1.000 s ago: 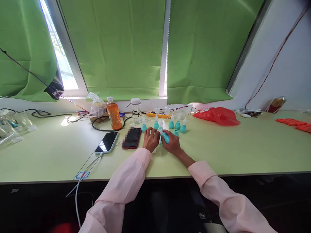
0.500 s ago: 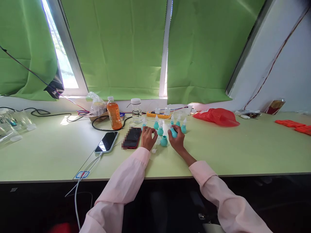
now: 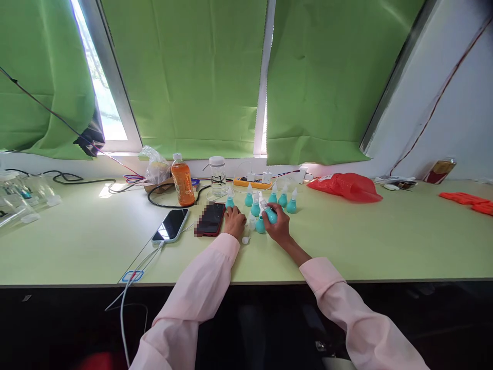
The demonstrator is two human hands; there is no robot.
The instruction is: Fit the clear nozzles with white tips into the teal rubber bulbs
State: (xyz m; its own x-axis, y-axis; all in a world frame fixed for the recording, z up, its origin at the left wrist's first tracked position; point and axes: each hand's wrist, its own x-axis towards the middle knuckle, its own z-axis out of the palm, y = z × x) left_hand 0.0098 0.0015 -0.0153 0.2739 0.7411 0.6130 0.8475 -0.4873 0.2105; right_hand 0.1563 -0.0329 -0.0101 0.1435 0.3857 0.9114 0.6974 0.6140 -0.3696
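Several small teal rubber bulbs with white nozzles (image 3: 291, 205) stand in a loose row on the pale green table (image 3: 385, 236). My right hand (image 3: 278, 224) is closed around one teal bulb (image 3: 270, 215), held tilted just above the table. Beside it stands a teal bulb without a nozzle (image 3: 261, 225). My left hand (image 3: 234, 221) rests curled on the table next to a white nozzle (image 3: 251, 222); what its fingers hold is hidden. A small white cap (image 3: 244, 240) lies in front of my hands.
A dark red phone (image 3: 210, 219) and a phone on a white cable (image 3: 170, 225) lie left of my hands. Behind stand an orange drink bottle (image 3: 182, 180), a clear jar (image 3: 217, 175) and a yellow power strip (image 3: 252, 182). A red plastic bag (image 3: 344, 186) lies right.
My right hand carried the teal bulb away to the right, then brought it back toward the left hand. One bulb without a nozzle now stands on the table between my hands.
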